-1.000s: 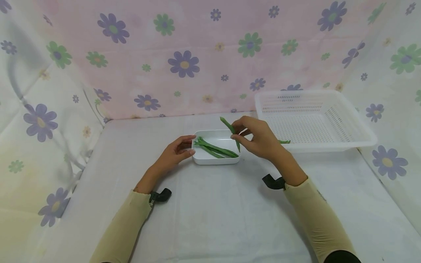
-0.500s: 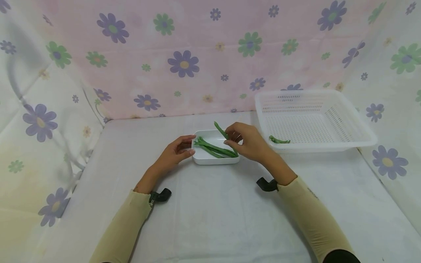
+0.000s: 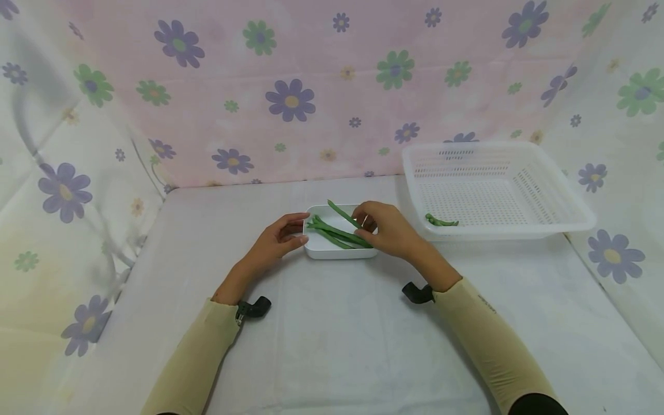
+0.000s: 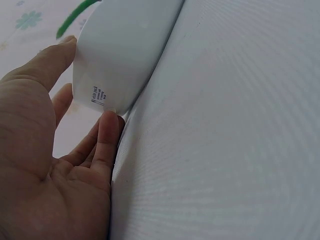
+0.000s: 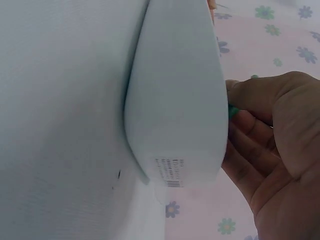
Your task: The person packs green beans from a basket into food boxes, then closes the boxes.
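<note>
My left hand (image 3: 272, 237) holds the left end of a small white tray (image 3: 339, 255), with the thumb and fingers against its corners. Several green beans (image 3: 334, 231) lie lengthwise inside the tray. Between thumb and fingertips, my right hand (image 3: 390, 231) pinches another green bean (image 3: 342, 211) over the tray's right end; its far tip points up and left. In the right wrist view the tray's side wall (image 5: 175, 85) hides most of the held bean. The left wrist view shows the fingers touching the tray's printed end wall (image 4: 115, 55).
A white perforated basket (image 3: 519, 233) stands at the back right, with a short curled green piece, apparently bean (image 3: 441, 222), near its front left corner. White cloth (image 3: 332, 334) covers the table. Flowered fabric (image 3: 290, 150) rises behind and at both sides.
My right hand has moved left and down with the green bean, lowering it into the tray. The piece in the basket has come fully into sight. My left hand stays still.
</note>
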`<state>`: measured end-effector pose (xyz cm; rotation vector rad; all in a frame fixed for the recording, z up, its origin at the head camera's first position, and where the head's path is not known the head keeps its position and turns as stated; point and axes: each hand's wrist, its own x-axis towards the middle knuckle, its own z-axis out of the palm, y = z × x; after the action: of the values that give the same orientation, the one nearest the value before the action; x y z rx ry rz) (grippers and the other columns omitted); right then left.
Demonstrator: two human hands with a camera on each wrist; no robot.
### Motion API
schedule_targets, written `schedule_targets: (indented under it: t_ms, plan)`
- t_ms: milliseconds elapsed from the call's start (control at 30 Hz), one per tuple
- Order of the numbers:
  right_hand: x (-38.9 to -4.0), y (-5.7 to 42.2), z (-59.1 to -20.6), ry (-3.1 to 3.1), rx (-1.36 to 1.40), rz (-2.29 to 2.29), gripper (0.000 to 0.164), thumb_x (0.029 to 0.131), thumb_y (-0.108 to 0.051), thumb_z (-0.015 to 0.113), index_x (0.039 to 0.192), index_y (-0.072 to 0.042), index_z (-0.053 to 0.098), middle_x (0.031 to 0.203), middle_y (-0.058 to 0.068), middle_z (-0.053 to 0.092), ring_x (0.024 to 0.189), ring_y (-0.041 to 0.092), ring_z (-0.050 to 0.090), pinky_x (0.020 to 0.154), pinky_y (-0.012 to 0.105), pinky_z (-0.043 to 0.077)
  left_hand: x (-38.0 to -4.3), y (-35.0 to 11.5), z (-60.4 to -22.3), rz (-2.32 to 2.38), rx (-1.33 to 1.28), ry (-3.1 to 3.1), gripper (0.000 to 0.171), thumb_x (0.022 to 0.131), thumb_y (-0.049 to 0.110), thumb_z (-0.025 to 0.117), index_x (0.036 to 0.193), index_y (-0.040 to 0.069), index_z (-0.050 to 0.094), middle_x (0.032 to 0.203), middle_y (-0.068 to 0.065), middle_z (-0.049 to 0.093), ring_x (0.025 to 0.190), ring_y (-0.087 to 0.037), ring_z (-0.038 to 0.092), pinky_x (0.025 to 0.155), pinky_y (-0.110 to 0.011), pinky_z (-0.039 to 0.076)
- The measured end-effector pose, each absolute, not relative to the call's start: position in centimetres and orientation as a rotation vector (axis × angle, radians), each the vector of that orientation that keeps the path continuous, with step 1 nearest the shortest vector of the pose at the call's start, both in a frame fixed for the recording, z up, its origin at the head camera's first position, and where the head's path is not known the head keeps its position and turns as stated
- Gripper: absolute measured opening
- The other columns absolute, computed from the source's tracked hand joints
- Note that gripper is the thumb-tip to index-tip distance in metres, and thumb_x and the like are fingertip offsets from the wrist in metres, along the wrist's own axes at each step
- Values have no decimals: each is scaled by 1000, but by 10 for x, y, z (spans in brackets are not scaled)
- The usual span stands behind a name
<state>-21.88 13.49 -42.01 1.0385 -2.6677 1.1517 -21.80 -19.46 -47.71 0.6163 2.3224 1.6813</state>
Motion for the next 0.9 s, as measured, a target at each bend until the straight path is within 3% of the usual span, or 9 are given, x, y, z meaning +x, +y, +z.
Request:
schedule_targets:
  t_ms: [700, 900]
  plan:
    - [-217, 127, -426, -2794, 1034, 1048, 22, 90, 4, 80, 109, -1, 71, 103, 9, 71, 88, 22, 71, 79, 37, 61, -220, -196, -480, 1694, 634, 2317, 57, 104, 14, 71, 158, 18, 50, 153, -14, 53, 142, -33, 52, 117, -38, 46]
    - [-217, 127, -425, -2829, 1053, 1013, 19, 91, 4, 79, 109, 0, 73, 102, 9, 71, 90, 23, 71, 82, 38, 61, -219, -195, -479, 1682, 617, 2323, 58, 104, 16, 72, 158, 22, 50, 153, -12, 53, 142, -30, 52, 116, -34, 46]
